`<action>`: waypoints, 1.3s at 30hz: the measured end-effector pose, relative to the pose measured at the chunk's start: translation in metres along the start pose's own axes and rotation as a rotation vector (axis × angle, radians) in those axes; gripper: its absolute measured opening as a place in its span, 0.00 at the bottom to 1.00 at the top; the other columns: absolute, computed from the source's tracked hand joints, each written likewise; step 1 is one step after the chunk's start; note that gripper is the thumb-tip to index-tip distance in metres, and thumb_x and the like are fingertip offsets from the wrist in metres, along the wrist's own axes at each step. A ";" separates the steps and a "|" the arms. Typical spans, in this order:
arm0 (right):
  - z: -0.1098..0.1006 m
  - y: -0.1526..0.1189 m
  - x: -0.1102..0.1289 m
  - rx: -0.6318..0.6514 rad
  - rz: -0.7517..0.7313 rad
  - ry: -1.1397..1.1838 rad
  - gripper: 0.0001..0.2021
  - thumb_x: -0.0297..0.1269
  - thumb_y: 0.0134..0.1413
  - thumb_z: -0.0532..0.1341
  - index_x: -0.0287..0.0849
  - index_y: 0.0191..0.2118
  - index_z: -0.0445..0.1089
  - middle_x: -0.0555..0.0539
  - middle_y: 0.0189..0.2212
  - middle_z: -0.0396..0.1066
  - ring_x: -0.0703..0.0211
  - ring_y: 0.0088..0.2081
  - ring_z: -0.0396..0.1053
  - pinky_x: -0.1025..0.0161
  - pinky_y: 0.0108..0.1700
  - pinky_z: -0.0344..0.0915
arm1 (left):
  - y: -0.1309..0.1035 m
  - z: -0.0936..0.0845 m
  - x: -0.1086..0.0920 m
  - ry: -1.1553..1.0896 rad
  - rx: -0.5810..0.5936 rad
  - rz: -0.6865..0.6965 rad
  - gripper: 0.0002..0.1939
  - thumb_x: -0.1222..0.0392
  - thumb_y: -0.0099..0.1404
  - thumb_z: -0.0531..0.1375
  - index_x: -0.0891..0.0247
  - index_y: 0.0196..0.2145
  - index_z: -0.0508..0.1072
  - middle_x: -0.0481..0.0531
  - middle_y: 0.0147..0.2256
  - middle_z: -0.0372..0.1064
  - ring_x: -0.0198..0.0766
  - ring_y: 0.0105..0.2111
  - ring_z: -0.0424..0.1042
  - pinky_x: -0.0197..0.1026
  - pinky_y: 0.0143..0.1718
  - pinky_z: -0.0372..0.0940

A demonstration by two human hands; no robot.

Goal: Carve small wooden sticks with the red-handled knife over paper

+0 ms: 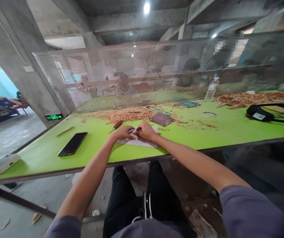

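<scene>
A white sheet of paper (142,141) lies near the front edge of the green table, under both hands. My left hand (124,133) rests over its left part, thumb and fingers apart around a small pale piece. Just beside it, my right hand (145,131) is closed, its fingers pinched together on something too small to make out. Behind the left hand lies a red-handled pointed tool (118,124). A brown sheet (161,119) lies flat behind the right hand.
The green table (42,148) holds a phone (72,144) and a white box (2,164) at left. Wood shavings (128,115) lie behind the hands. Towards the right are a bottle (211,89), a ring (209,114) and a black headset (260,113). A perforated screen (97,79) runs behind.
</scene>
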State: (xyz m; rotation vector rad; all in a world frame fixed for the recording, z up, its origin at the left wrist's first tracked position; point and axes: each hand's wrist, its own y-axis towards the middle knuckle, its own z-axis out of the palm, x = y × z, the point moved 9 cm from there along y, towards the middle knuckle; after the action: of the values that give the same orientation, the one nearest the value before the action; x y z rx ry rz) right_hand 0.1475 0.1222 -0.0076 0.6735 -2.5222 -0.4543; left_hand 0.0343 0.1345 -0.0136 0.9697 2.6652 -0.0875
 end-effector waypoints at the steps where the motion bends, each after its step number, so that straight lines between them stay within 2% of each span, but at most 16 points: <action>1: -0.002 0.000 -0.003 -0.014 0.026 0.006 0.09 0.39 0.56 0.68 0.38 0.35 0.83 0.43 0.32 0.81 0.57 0.33 0.74 0.65 0.35 0.60 | 0.000 0.000 0.002 0.007 -0.004 -0.008 0.33 0.43 0.57 0.68 0.64 0.55 0.74 0.60 0.53 0.75 0.55 0.52 0.72 0.44 0.50 0.63; 8: -0.007 -0.002 -0.001 -0.069 0.024 0.022 0.06 0.35 0.53 0.69 0.37 0.34 0.82 0.42 0.34 0.81 0.56 0.37 0.74 0.66 0.38 0.61 | 0.001 0.001 0.004 0.014 -0.012 -0.011 0.33 0.43 0.57 0.68 0.65 0.55 0.74 0.59 0.54 0.74 0.55 0.53 0.72 0.44 0.51 0.64; 13: -0.003 -0.002 0.000 -0.031 0.033 0.033 0.07 0.35 0.54 0.69 0.38 0.37 0.83 0.44 0.33 0.81 0.56 0.35 0.75 0.65 0.37 0.61 | 0.001 0.001 0.003 0.012 -0.004 -0.010 0.33 0.41 0.57 0.67 0.66 0.54 0.75 0.59 0.52 0.75 0.53 0.50 0.73 0.44 0.50 0.64; 16: -0.005 -0.001 -0.007 -0.056 0.085 0.047 0.07 0.35 0.53 0.69 0.39 0.36 0.83 0.44 0.33 0.81 0.56 0.35 0.76 0.66 0.36 0.61 | 0.001 0.001 0.005 0.017 -0.008 -0.019 0.34 0.42 0.56 0.68 0.66 0.55 0.74 0.60 0.53 0.75 0.54 0.51 0.73 0.43 0.49 0.64; 20: -0.001 0.001 -0.008 -0.024 0.054 0.066 0.06 0.33 0.52 0.69 0.40 0.36 0.83 0.45 0.34 0.82 0.57 0.36 0.76 0.66 0.37 0.61 | 0.002 0.002 0.005 0.004 -0.005 -0.004 0.33 0.42 0.57 0.68 0.65 0.54 0.75 0.59 0.52 0.75 0.54 0.51 0.73 0.44 0.49 0.65; 25: -0.008 0.001 -0.007 -0.084 0.018 0.057 0.06 0.30 0.52 0.67 0.39 0.33 0.84 0.44 0.31 0.81 0.56 0.35 0.75 0.66 0.38 0.62 | 0.001 0.000 0.003 -0.010 -0.013 -0.002 0.33 0.44 0.56 0.69 0.65 0.55 0.74 0.59 0.52 0.75 0.53 0.50 0.73 0.45 0.51 0.65; 30: -0.005 0.001 -0.008 -0.023 0.032 0.102 0.07 0.35 0.53 0.68 0.40 0.36 0.84 0.45 0.30 0.81 0.57 0.33 0.75 0.66 0.35 0.61 | 0.000 -0.001 0.001 -0.015 -0.018 -0.012 0.32 0.44 0.57 0.68 0.64 0.55 0.74 0.58 0.52 0.76 0.53 0.51 0.73 0.44 0.50 0.65; 34: -0.003 0.002 -0.001 -0.013 -0.014 0.084 0.07 0.30 0.50 0.68 0.40 0.34 0.84 0.46 0.31 0.81 0.58 0.33 0.75 0.67 0.36 0.61 | 0.001 0.000 0.001 -0.004 -0.009 -0.015 0.32 0.43 0.57 0.68 0.64 0.54 0.75 0.58 0.52 0.76 0.53 0.51 0.73 0.43 0.50 0.65; 37: -0.005 0.000 -0.004 -0.039 0.049 0.058 0.06 0.30 0.51 0.67 0.39 0.34 0.84 0.45 0.31 0.81 0.57 0.33 0.75 0.66 0.35 0.61 | 0.000 0.000 0.003 0.017 -0.014 -0.030 0.34 0.43 0.56 0.68 0.66 0.56 0.74 0.60 0.54 0.74 0.54 0.53 0.72 0.43 0.51 0.64; 39: -0.006 -0.001 -0.001 -0.058 0.032 0.067 0.06 0.28 0.50 0.66 0.40 0.33 0.83 0.45 0.31 0.81 0.57 0.34 0.75 0.66 0.36 0.61 | 0.000 0.000 0.002 0.011 -0.010 -0.027 0.35 0.43 0.57 0.68 0.66 0.57 0.73 0.60 0.54 0.74 0.54 0.53 0.73 0.43 0.52 0.65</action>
State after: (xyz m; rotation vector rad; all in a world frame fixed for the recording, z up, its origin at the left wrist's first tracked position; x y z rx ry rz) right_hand 0.1526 0.1206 -0.0034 0.6155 -2.4434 -0.4835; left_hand 0.0324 0.1355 -0.0141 0.9343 2.6866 -0.0751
